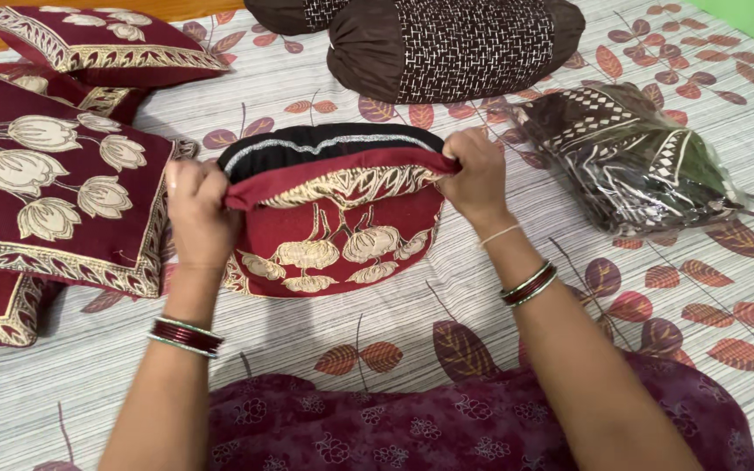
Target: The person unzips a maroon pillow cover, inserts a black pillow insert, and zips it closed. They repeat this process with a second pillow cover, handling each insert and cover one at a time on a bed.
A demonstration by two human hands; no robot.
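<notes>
A bed (pixel 499 288) spread with one leaf-printed sheet is seen carrying two dark brown bolsters (pixel 455 44), four finished maroon tulip cushions (pixel 45 187) stacked at the left, and one clear plastic bag (pixel 639 157) of folded covers at the right. At the centre, a single maroon cushion cover (pixel 333 231) is being held, its long axis running left to right and its open mouth turned away, a black cushion (pixel 329 146) showing inside. Its rim is pinched by the left hand (pixel 198 214) and the right hand (pixel 477 179), both closed.
</notes>
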